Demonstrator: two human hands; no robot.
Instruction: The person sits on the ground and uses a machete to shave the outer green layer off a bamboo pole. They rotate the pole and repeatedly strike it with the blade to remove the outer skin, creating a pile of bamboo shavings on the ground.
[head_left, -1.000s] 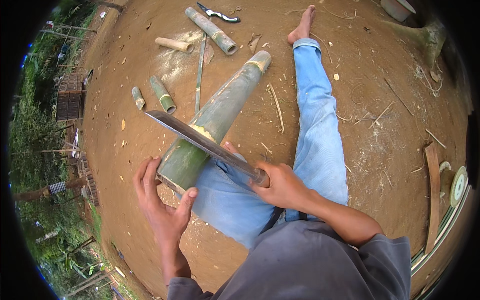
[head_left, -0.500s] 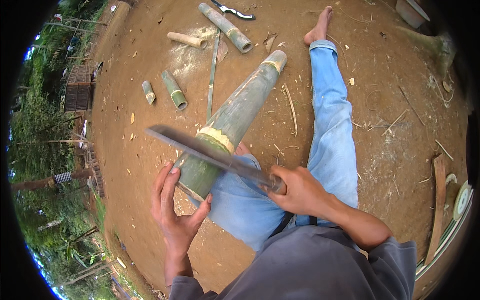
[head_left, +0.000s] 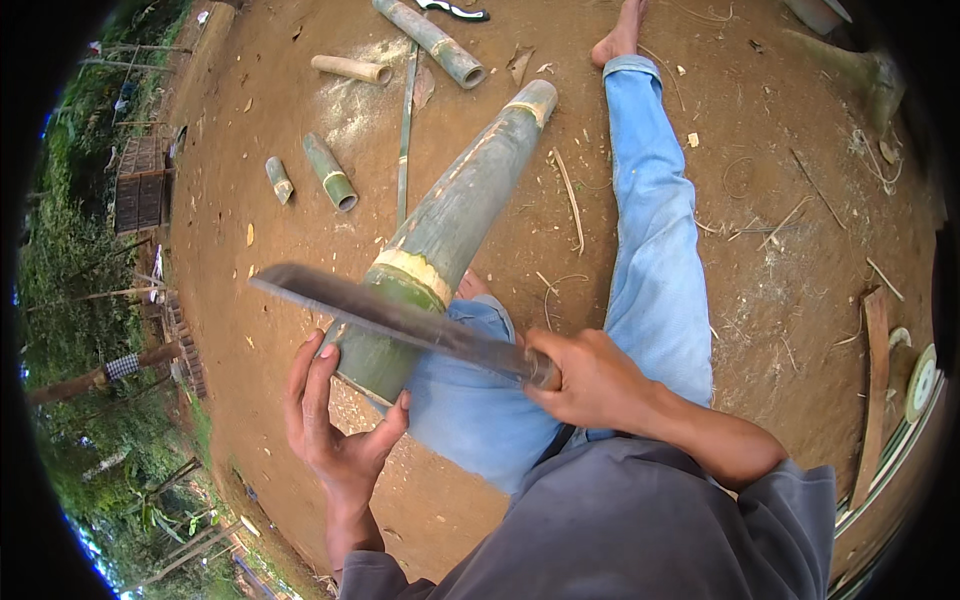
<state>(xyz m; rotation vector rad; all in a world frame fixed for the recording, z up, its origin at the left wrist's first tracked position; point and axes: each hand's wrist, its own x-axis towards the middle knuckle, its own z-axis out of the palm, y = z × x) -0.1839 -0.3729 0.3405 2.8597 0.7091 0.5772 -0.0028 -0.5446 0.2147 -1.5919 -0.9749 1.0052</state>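
Machete (head_left: 400,322) has slid toward 9 o'clock since half a second ago, its tip reaching further past the bamboo tube (head_left: 460,205); our whole view has shifted slightly too. Clock read with 12 at the top edge. Tube lies over the left leg of the jeans (head_left: 470,420), slanting from near end up toward 1 o'clock. We log the right hand (head_left: 590,382) closed right around the machete's handle, blade pointing between 9 and 10, crossing the tube below its pale ring (head_left: 412,268). Blade blurred; we cannot tell whether it touches. Left hand (head_left: 340,450) spread about as wide as the tube, fingertips and thumb holding the near end from either side. From the tube we mark a short green piece (head_left: 328,170) at 10, a slender pale piece (head_left: 345,67) at 11.
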